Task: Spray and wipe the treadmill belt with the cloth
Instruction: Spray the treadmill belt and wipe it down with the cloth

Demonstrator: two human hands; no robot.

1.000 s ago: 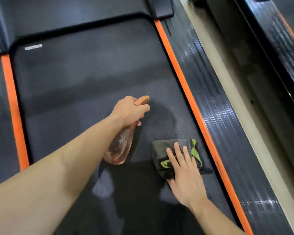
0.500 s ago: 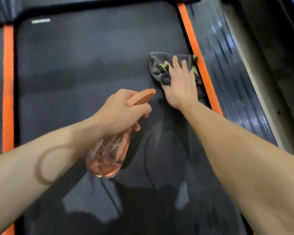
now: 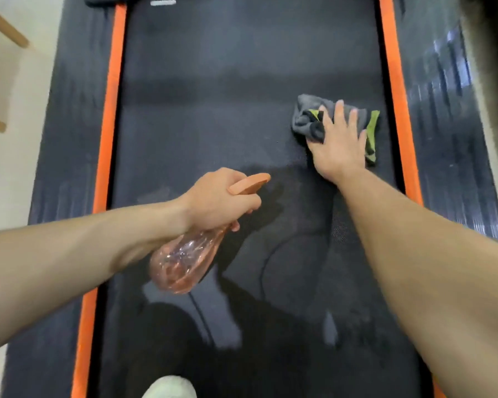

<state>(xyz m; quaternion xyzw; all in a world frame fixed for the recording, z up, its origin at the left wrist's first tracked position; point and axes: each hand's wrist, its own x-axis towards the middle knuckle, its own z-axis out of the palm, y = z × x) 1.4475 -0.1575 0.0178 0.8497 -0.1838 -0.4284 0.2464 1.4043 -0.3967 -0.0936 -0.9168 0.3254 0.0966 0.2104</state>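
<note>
The dark treadmill belt runs up the middle of the view between two orange strips. My left hand grips an orange-topped, clear pinkish spray bottle above the belt's middle, nozzle pointing right. My right hand presses flat with straight fingers on a grey cloth with green trim, which lies on the belt near its right orange strip. A damp, darker patch shows on the belt between the two hands.
Ribbed black side rails flank the belt outside the orange strips. A pale floor and a wooden furniture leg lie at the far left. A light shoe tip stands on the belt at the bottom edge.
My right hand slid the cloth away from me up the belt's right side, then slightly back. The view swung left. My left hand kept its hold on the bottle.
</note>
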